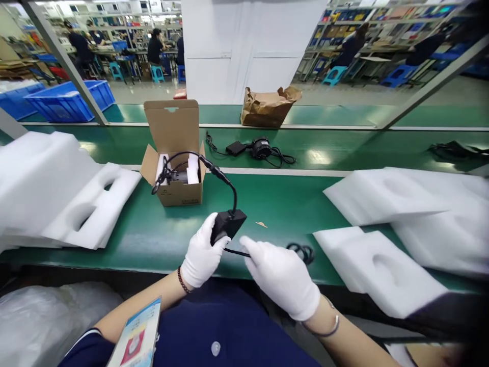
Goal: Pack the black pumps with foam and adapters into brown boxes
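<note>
My left hand (pixel 204 252), in a white glove, is closed around a small black box (pixel 229 224) above the green bench. From the top of that box a thick black cable (pixel 223 176) arches back to an open cardboard box (pixel 181 193), which holds a dark device between white foam pieces. My right hand (pixel 282 275), also gloved, pinches a thin black cord (pixel 237 252) coming from the black box's lower end. A coiled, blurred end of black cable (pixel 301 251) shows just beyond my right hand.
White foam inserts (pixel 91 209) are stacked at the left, and more foam (pixel 385 265) lies at the right. Behind, a round black device (pixel 261 148) with cables rests near a brown paper bag (pixel 267 107). Blue bins (pixel 71 102) stand back left; seated people are far off.
</note>
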The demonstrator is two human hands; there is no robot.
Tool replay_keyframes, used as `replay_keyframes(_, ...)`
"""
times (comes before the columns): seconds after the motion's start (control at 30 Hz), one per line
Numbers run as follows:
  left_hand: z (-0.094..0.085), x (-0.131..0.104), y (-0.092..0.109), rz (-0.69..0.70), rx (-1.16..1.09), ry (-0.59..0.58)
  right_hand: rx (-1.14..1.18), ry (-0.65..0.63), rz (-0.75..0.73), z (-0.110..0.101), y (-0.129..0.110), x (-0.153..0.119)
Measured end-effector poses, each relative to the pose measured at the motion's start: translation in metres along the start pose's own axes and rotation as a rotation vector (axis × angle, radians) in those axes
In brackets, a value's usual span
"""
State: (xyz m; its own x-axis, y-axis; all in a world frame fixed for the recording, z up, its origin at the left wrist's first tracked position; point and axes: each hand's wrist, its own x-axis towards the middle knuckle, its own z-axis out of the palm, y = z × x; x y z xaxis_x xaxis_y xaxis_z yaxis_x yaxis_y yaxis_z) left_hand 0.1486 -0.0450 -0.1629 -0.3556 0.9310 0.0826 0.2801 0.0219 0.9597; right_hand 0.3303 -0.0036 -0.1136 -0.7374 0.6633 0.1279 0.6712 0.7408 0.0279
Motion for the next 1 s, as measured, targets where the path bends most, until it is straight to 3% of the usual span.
replay_keyframes(0.17, -0.035, 0.002, 0.019, 0.443, 0.218, -0.273, 0.023, 0.186, -0.034, -0.015, 0.008, 0.039)
replay_keyframes(0.23, -0.063, 0.015, 0.039, 0.592, 0.259, -0.414, 0.087, 0.227, -0.089, -0.022, 0.008, 0.051)
replay_keyframes(0.3, -0.101, 0.039, 0.060, 0.648, 0.298, -0.562, 0.203, 0.250, -0.196, -0.033, 0.008, 0.060)
replay_keyframes(0.37, -0.141, 0.074, 0.074, 0.557, 0.442, -0.538, 0.370, 0.271, -0.229, -0.049, 0.011, 0.069)
replay_keyframes(0.43, -0.169, 0.113, 0.077, 0.446, 0.775, -0.354, 0.549, 0.364, -0.100, -0.070, 0.016, 0.083)
replay_keyframes(0.47, -0.177, 0.131, 0.075, 0.401, 0.965, -0.336, 0.620, 0.428, -0.010, -0.082, 0.018, 0.094)
replay_keyframes(0.57, -0.171, 0.167, 0.066, 0.346, 1.378, -0.408, 0.632, 0.523, 0.095, -0.113, 0.021, 0.142)
replay_keyframes(0.67, -0.141, 0.171, 0.065, 0.348, 1.516, -0.517, 0.297, 0.354, 0.008, -0.126, 0.010, 0.208)
replay_keyframes(0.77, -0.116, 0.154, 0.073, 0.321, 1.520, -0.578, -0.067, 0.114, -0.148, -0.115, -0.012, 0.265)
replay_keyframes(0.83, -0.107, 0.141, 0.077, 0.309, 1.507, -0.580, -0.219, -0.039, -0.245, -0.100, -0.024, 0.289)
replay_keyframes(0.9, -0.102, 0.129, 0.078, 0.302, 1.480, -0.554, -0.310, -0.155, -0.286, -0.087, -0.031, 0.303)
replay_keyframes(1.0, -0.099, 0.121, 0.075, 0.266, 1.428, -0.501, -0.372, -0.224, -0.275, -0.072, -0.038, 0.314)
